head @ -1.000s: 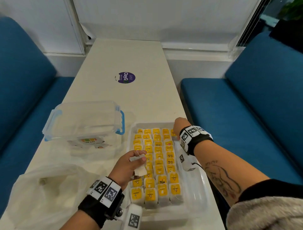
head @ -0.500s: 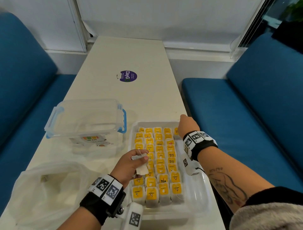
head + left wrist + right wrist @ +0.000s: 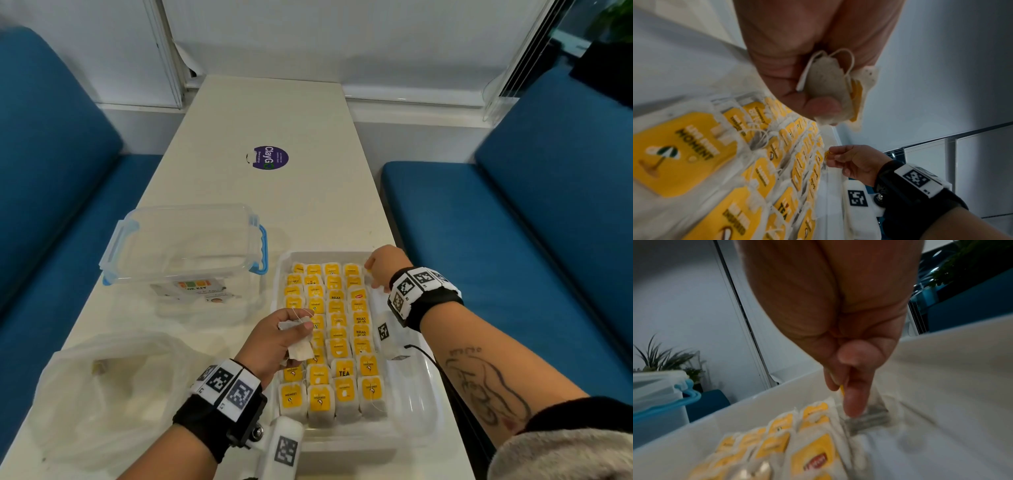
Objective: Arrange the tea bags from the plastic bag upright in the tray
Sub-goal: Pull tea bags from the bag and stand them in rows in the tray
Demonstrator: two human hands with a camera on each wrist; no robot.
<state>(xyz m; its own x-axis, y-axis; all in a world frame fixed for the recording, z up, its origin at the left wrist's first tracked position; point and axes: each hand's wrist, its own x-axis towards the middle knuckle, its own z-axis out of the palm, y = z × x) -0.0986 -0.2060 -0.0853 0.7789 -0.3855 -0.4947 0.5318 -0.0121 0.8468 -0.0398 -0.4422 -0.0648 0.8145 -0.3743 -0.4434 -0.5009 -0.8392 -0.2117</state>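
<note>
A white tray [image 3: 421, 416] on the table holds several rows of upright tea bags [image 3: 330, 337] with yellow tags. My left hand [image 3: 282, 339] hovers over the tray's left side and grips loose tea bags [image 3: 830, 91] in its curled fingers. My right hand [image 3: 380, 269] is at the tray's far right corner, where thumb and forefinger pinch the yellow tag of a tea bag [image 3: 867, 417] that stands in the empty right column. The crumpled clear plastic bag [image 3: 102, 394] lies at the near left.
A clear lidded box [image 3: 185, 246] with blue clips stands left of the tray. A purple round sticker [image 3: 270, 157] marks the table's middle. Blue benches [image 3: 513, 240] flank the table on both sides. The tray's right column [image 3: 407, 380] is bare.
My right hand has shifted a little farther toward the tray's far right corner. My left hand has stayed over the tray's left side with its tea bags.
</note>
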